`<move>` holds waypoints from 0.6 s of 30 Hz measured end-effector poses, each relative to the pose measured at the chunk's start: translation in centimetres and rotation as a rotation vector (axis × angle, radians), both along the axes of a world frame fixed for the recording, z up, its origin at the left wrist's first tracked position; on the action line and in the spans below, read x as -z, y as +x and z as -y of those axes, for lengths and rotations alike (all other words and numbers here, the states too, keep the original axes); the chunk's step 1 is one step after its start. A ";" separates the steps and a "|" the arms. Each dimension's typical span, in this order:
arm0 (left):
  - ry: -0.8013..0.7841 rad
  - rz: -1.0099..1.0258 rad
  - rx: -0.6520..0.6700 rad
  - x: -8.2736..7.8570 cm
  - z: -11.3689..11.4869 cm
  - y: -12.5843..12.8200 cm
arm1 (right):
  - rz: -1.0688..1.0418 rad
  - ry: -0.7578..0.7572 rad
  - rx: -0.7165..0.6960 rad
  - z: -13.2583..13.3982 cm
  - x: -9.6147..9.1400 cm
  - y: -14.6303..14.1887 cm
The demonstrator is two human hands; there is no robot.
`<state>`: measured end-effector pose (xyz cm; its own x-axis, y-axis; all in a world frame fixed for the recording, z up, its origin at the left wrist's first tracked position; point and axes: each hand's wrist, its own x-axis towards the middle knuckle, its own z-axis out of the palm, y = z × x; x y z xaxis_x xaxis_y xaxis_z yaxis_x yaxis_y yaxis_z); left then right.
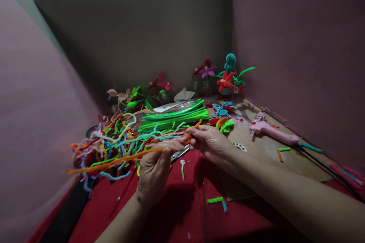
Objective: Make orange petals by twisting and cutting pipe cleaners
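Orange pipe cleaners [119, 161] stretch out to the left from my left hand [158, 165], whose fingers are closed around them. My right hand [209, 142] pinches an orange stretch of pipe cleaner, its tip poking up above the fingers. Both hands are close together over the front of the pile; whether the two orange parts are one piece is hidden by the fingers. Beneath the hands lie scissors [180, 153], partly covered. A bundle of green pipe cleaners [173, 117] is just behind, and a tangled multicoloured heap of pipe cleaners [110, 140] spreads to the left.
On the right, a pink glue gun [275, 132] rests on a brown board [262, 159], its black cord trailing right. Pipe-cleaner flowers [226, 80] in pots stand along the back wall. Short green and blue offcuts [215, 200] lie on the red cloth [182, 212].
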<state>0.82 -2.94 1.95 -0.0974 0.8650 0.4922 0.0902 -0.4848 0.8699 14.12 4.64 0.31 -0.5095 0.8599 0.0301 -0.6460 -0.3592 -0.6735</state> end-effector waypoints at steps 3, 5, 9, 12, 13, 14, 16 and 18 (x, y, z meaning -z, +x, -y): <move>-0.033 0.122 0.008 0.1 -0.4 -0.5 | 0.016 0.009 0.043 -0.3 0.2 0.0; -0.079 0.313 0.008 0.1 -1.0 -0.9 | 0.002 0.019 0.085 -0.4 0.0 0.1; -0.160 0.572 0.017 0.4 -2.1 -1.1 | -0.061 0.033 0.089 0.2 -0.6 0.1; -0.209 0.568 0.103 1.0 -2.4 -0.9 | -0.056 0.063 0.062 0.6 -0.8 0.1; -0.228 0.559 0.134 1.2 -2.4 -0.8 | -0.051 0.065 0.069 0.7 -0.9 0.1; -0.245 0.557 0.153 1.3 -2.5 -0.8 | -0.052 0.063 0.078 0.7 -0.9 0.2; -0.260 0.578 0.144 1.4 -2.6 -1.1 | -0.062 0.047 0.092 0.5 -0.8 0.4; -0.244 0.621 0.095 1.3 -2.8 -1.5 | -0.050 0.037 0.099 0.2 -0.7 0.5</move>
